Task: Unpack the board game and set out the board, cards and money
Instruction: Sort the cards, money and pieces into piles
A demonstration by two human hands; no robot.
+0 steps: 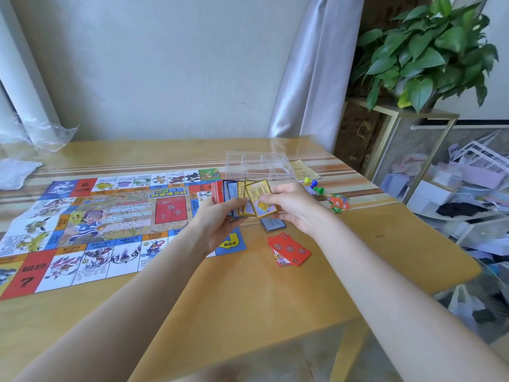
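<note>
Home room: curtain (308, 78), potted plant (429, 51), wooden table (248, 293).

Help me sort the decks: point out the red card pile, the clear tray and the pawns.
Red card pile (289, 249), head view: top card's red back.
Clear tray (257, 164), head view: front wall.
Pawns (314, 185), head view: blue pawn's body.

Pale wall (154, 64) behind wooden table (248, 293); grey curtain (311, 78); leafy plant (429, 51) on gold-framed stand (399, 139) right.
</note>
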